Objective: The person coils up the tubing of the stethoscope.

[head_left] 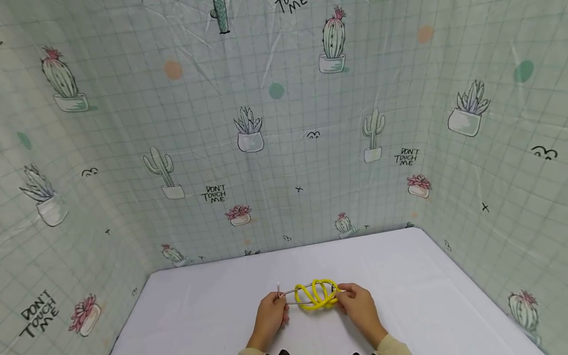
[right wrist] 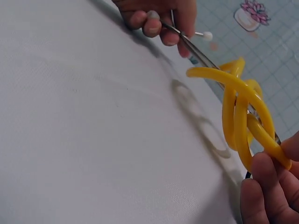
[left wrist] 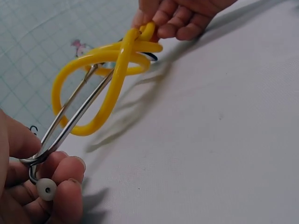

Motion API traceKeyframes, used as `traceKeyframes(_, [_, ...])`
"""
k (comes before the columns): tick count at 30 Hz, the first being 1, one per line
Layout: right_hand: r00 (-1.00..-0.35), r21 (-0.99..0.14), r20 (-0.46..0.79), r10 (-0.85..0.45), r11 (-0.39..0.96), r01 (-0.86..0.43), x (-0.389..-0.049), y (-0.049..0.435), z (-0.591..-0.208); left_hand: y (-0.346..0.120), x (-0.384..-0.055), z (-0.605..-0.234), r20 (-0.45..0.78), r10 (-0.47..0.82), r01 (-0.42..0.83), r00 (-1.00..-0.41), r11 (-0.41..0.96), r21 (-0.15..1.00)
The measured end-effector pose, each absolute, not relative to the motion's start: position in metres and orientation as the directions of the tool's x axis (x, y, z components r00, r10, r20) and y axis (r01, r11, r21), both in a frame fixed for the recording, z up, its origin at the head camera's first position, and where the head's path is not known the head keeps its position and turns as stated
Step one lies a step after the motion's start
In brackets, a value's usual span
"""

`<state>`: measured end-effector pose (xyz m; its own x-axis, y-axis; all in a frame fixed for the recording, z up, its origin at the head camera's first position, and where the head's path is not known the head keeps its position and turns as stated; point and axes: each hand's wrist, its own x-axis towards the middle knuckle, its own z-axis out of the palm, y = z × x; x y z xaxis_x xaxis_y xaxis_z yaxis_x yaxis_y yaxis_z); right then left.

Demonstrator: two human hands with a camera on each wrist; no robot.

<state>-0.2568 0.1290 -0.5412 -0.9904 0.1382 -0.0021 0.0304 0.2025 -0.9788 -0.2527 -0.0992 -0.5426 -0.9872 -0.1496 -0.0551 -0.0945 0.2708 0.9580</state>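
Note:
A bent metal wire frame with two long parallel rods (left wrist: 86, 108) spans the space between my hands. Yellow tubing (right wrist: 254, 95) winds in several loops around its far part. With thumb and fingers, my left hand (head_left: 269, 315) pinches the frame's near end, where a small white round cap (left wrist: 43, 185) tips the bent wire. My right hand (head_left: 361, 309) grips the yellow tubing at the other end, thumb against fingers. Both hands hold the piece raised over the table; the fingers partly hide each end of the frame.
A white cloth-covered table (head_left: 204, 305) lies under the hands, with the piece's shadow on it. Wrinkled green gridded fabric (head_left: 284, 162) printed with cacti hangs behind the table and along both sides.

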Motion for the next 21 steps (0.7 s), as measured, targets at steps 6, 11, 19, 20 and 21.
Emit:
traceKeyframes(6, [-0.987, -0.977, 0.008, 0.162, 0.212, 0.027, -0.264, 0.131, -0.543, -0.097, -0.260, -0.538, -0.014, -0.162, -0.063, -0.987, 0.301, 0.952])
traceKeyframes(11, [-0.989, -0.975, 0.011, 0.145, 0.220, 0.021, -0.267, 0.133, -0.546, -0.099, -0.262, -0.536, -0.022, -0.180, -0.087, -0.983, 0.360, 0.929])
traceKeyframes(19, [-0.997, -0.926, 0.023, 0.080, 0.377, 0.009, -0.267, 0.151, -0.529, -0.118, -0.261, -0.521, 0.103, -0.173, -0.015, -0.980, 0.573, 0.820])
traceKeyframes(20, [-0.997, -0.912, 0.034, 0.069, 0.411, -0.002, -0.268, 0.155, -0.526, -0.123, -0.261, -0.519, 0.106, -0.159, -0.006, -0.982, 0.580, 0.815])
traceKeyframes(21, [-0.997, -0.894, 0.046, 0.065, 0.447, -0.012, -0.269, 0.160, -0.522, -0.127, -0.260, -0.517, 0.106, -0.150, -0.003, -0.983, 0.590, 0.808])
